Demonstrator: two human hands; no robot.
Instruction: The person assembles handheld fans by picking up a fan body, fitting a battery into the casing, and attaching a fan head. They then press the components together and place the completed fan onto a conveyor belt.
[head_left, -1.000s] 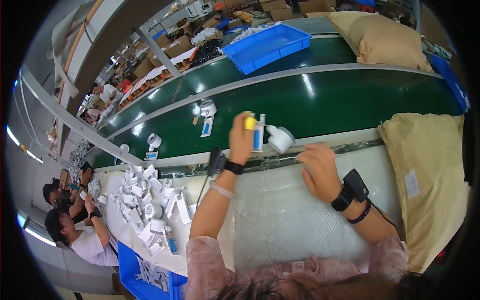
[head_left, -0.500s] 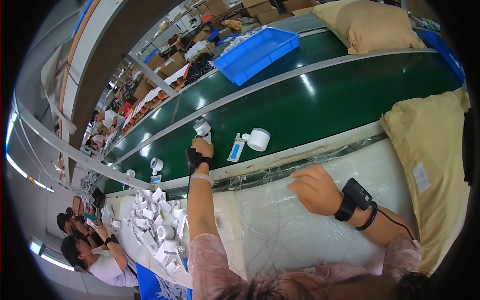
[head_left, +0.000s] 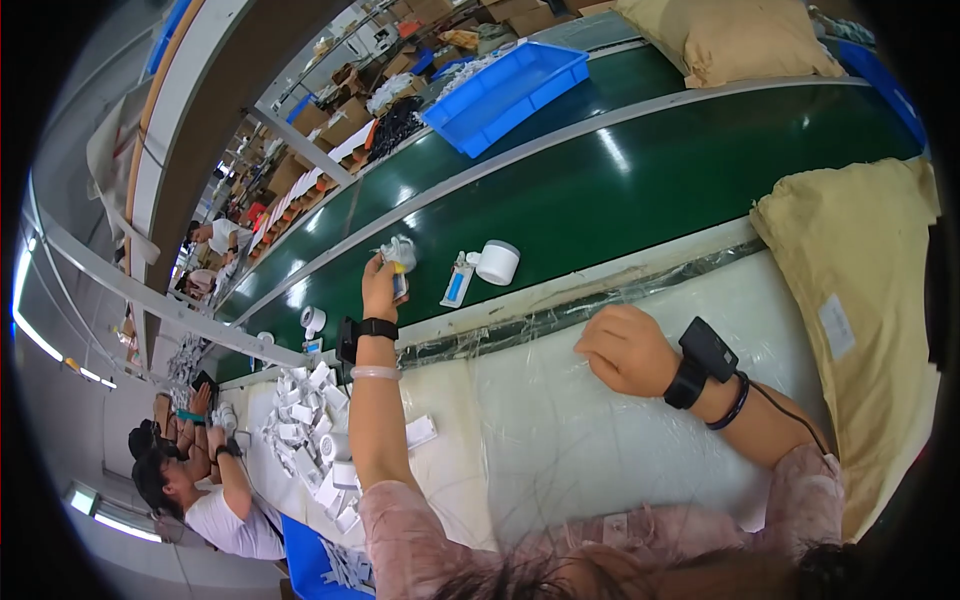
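Note:
Over the green conveyor belt, my left hand (head_left: 380, 285) is closed around a white round-headed device (head_left: 398, 252). Motion blurs its head, and a small yellow and dark part shows beside the fingers. Just right of it, a similar white device (head_left: 497, 263) with a round head and a flat arm bearing a blue strip lies on the belt. My right hand (head_left: 628, 350) hovers above the plastic-covered table (head_left: 580, 450), its fingers curled in and nothing visible in them. A heap of white plastic parts (head_left: 300, 420) lies left of my left forearm.
Another white device (head_left: 313, 320) sits further left on the belt. A blue tray (head_left: 510, 95) stands beyond the belt's rail. Yellow sacks (head_left: 850, 300) are at the right and far right. Co-workers (head_left: 215, 500) sit at the left, near a blue bin (head_left: 310, 560).
My left hand has raised the white device and turned it, drawing slightly left. The right hand's fingers have curled in more. The whole view has shifted a little.

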